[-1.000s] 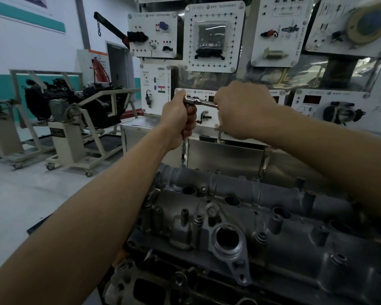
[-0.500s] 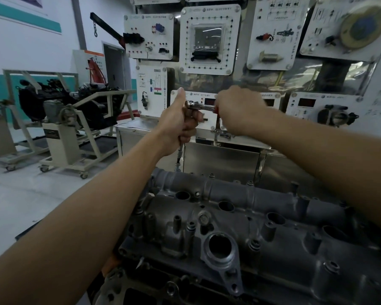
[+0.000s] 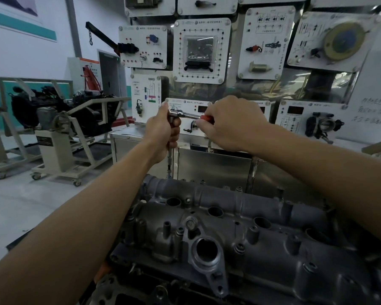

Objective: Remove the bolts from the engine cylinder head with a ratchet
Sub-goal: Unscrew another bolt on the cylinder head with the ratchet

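Engine stand [image 3: 53,148]: a cream wheeled frame on the floor, well left of the cylinder head, carrying a dark engine.
Left hand [image 3: 163,132]: fingers curled tight round the extension bar just under the ratchet head, thumb standing up beside that head.
Ratchet [image 3: 186,115]: chrome, lying roughly level between the two hands, high above the far left corner of the cylinder head. Only a short piece of its red grip shows at the right hand.
Extension bar [image 3: 169,162]: upright, dropping out of the left fist to the far left corner of the cylinder head. Its lower end meets the casting there, and whatever it sits on is hidden.
Right hand [image 3: 233,124]: clenched round the ratchet's red grip, knuckles up.
Cylinder head [image 3: 271,256]: grey casting filling the lower middle and right, with open round holes along its top.
Bolts [image 3: 239,247]: several heads seated in the casting, some along its far edge.
Training panels [image 3: 201,49]: white boards with mounted parts, on the wall behind a steel cabinet [image 3: 213,170].
Throttle body [image 3: 323,125]: fixed on a panel at the far right.
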Available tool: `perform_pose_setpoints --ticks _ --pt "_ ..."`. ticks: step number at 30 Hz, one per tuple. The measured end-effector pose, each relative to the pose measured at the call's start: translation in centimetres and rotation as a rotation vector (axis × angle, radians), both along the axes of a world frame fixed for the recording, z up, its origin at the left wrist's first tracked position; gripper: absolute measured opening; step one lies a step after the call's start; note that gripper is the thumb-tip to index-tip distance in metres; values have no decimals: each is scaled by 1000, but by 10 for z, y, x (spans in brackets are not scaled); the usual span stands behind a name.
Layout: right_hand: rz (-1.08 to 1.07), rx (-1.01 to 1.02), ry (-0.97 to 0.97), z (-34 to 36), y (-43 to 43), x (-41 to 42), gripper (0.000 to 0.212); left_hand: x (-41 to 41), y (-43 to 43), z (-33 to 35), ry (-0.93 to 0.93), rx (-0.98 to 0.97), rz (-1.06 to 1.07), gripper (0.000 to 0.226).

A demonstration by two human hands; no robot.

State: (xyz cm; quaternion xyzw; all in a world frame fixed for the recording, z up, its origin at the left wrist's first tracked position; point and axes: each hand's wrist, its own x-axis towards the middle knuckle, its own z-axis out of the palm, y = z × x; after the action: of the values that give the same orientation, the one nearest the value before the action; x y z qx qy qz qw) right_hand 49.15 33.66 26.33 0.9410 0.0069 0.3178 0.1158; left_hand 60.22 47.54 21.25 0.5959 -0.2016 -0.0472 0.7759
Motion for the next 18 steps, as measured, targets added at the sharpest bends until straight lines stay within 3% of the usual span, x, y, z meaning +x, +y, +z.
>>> perform_pose_setpoints --ticks 6,11,13,18 --pt "85 -33 -24 5 41 -39 39 -2 3 -4 -69 13 88 62" --pt "-107 -54 76 18 22 -10 9 -4 11 -1 33 -32 15 54" --pt "-158 -31 140 18 11 9 13 -9 6 -1 -1 10 -79 61" --pt "-17 99 94 6 -1 50 21 -11 4 2 21 36 -203 71"
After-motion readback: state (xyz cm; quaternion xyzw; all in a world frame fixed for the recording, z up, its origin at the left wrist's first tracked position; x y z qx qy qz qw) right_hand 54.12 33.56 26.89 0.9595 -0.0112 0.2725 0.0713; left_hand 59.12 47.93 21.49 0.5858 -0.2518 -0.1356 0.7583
